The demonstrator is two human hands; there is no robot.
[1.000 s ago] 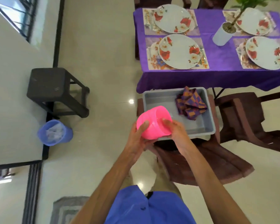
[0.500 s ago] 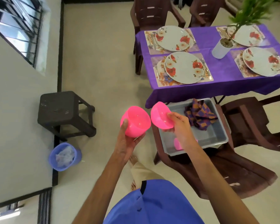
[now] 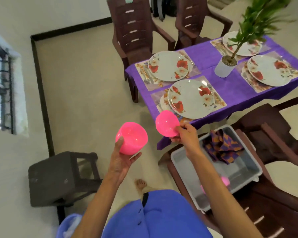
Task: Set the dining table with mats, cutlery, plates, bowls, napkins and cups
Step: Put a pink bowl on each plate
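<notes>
My left hand (image 3: 121, 161) grips a pink bowl (image 3: 133, 137) from below, out over the floor. My right hand (image 3: 184, 134) pinches a second pink bowl (image 3: 166, 123) by its rim, close to the near corner of the purple-clothed table (image 3: 212, 59). Several flowered plates sit on floral mats there; the nearest plate (image 3: 191, 97) lies just beyond the right-hand bowl. A grey tub (image 3: 248, 170) on a brown chair holds folded patterned napkins (image 3: 222, 146) and something pink (image 3: 224, 181), mostly hidden by my right arm.
A potted plant in a white pot (image 3: 224, 67) stands mid-table. Brown plastic chairs (image 3: 136, 33) ring the table. A dark stool (image 3: 58, 177) stands on the floor at my left, by the wall. My foot (image 3: 140, 183) shows below.
One second ago both hands held a stack of pink bowls over the tub. The stack is now split, one bowl in each hand, and the view has turned up toward the table.
</notes>
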